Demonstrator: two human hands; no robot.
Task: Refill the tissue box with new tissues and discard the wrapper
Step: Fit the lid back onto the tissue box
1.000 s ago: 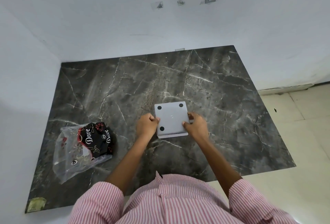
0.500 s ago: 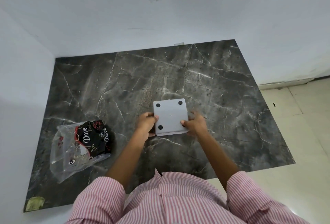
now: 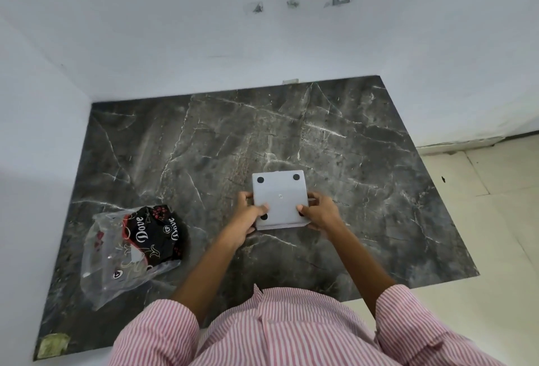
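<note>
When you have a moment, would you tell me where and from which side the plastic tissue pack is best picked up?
Take the tissue pack by its dark, full end, coming from above and from the right, the side nearest the left hand. That end looks bulky and firm, while the clear wrapper trailing toward the near-left looks loose and would likely just crumple. Both hands are now on the grey box.

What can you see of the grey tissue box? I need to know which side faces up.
The tissue box is a pale grey square, plastic-looking, with its flat base up: three black round feet show, the fourth hidden under a thumb. A narrow lip runs along its near edge. It sits mid marble tabletop, gripped at its near corners by the left hand and right hand.
</note>
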